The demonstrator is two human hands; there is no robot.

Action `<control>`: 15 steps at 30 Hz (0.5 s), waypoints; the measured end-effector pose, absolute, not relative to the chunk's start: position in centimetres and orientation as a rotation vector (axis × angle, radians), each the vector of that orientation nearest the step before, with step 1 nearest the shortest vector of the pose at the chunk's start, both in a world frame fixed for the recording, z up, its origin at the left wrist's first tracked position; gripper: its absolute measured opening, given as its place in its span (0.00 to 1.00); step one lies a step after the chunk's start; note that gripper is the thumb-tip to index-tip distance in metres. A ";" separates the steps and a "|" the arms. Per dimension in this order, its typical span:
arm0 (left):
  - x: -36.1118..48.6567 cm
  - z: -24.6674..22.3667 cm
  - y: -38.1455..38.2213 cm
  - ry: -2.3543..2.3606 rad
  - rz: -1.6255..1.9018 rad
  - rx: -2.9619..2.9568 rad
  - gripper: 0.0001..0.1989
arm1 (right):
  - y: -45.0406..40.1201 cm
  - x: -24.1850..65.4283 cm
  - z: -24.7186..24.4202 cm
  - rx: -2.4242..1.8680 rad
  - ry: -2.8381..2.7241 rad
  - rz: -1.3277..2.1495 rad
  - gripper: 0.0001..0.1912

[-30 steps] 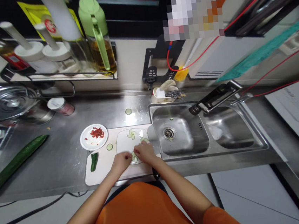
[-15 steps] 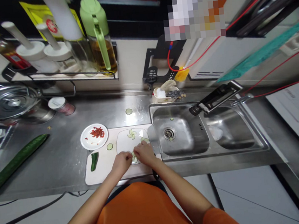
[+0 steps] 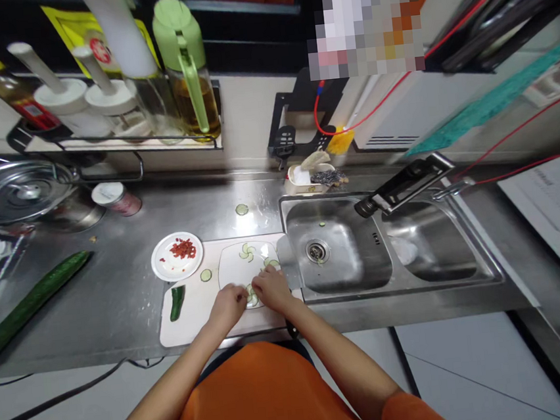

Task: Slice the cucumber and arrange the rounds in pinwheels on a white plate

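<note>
My left hand [image 3: 230,303] is closed in a pinch at the lower left of a white plate [image 3: 229,266], its fingertips beside a group of thin cucumber slices [image 3: 252,296]. From the right, my right hand [image 3: 274,290] reaches over the same slices with fingers curled together. Whatever sits between the fingertips is too small to make out. Farther up the plate, cut slices form a pinwheel [image 3: 247,251]; another group [image 3: 270,263] is partly covered by my right hand. Under the plate lies a pale cutting board [image 3: 195,327], bearing a round cucumber slice [image 3: 206,275] and a cucumber chunk [image 3: 177,303].
A round white plate [image 3: 163,269] of small red pieces overlaps the board's corner. A long cucumber [image 3: 36,301] lies at left. A black handle [image 3: 292,329] shows by my right wrist. The double sink [image 3: 344,284] is at right; one slice [image 3: 242,210] lies behind the board.
Both hands stay almost where they were over the lower slices, with only tiny finger shifts. The view has tipped very slightly.
</note>
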State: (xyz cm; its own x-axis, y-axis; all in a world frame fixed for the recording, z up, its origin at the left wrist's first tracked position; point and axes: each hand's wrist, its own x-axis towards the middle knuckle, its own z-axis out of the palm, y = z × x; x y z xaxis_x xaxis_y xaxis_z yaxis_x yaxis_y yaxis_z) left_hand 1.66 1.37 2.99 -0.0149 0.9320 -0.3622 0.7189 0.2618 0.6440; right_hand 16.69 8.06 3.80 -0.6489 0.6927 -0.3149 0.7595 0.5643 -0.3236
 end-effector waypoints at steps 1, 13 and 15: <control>1.5 3.0 1.3 1.783 0.385 1.513 0.09 | 8.1 16.8 4.0 1.246 2.634 -0.663 0.13; -7.0 2.1 0.7 2.390 0.241 1.396 0.14 | 7.5 18.2 4.9 1.463 2.499 -0.832 0.11; -7.1 1.7 0.7 2.405 0.181 1.437 0.13 | 7.2 18.2 4.7 1.461 2.496 -0.828 0.11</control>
